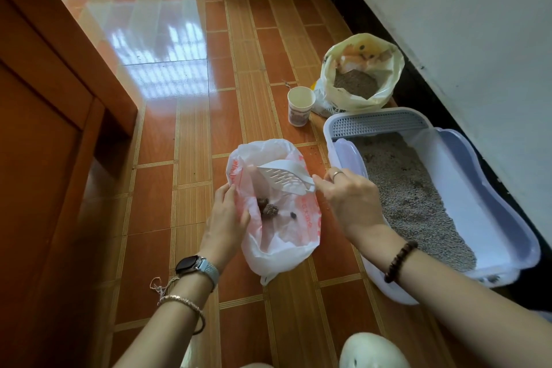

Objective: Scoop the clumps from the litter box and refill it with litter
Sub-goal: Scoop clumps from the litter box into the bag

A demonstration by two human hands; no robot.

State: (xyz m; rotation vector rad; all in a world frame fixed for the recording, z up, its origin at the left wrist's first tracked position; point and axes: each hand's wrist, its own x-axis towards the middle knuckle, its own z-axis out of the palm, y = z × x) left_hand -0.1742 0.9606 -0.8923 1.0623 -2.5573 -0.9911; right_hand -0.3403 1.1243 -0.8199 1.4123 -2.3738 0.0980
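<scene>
The thin waste bag (pixel 277 251) just left of the litter box (pixel 478 218) is what worries me. My left hand (pixel 230 212) pinches only its near-left edge, so if that edge slips the mouth could fold shut and the next load would land on the tiles. My right hand (pixel 346 197) grips the handle of the white scoop (pixel 283 178), which hangs tilted over the bag's mouth and looks empty. Swinging it carelessly back to the box could flick grains onto the floor between the two.

A few dark clumps (pixel 268 207) lie at the bottom of the waste bag. The box holds a shallow bed of grey litter (pixel 418 203), thinner toward its right wall, so I judge it needs topping up. Beyond the box's far end a yellow sack (pixel 358 101) stands open with grey litter (pixel 354 84) inside. Just left of that sack, a paper cup (pixel 298 112) stands upright and looks empty.
</scene>
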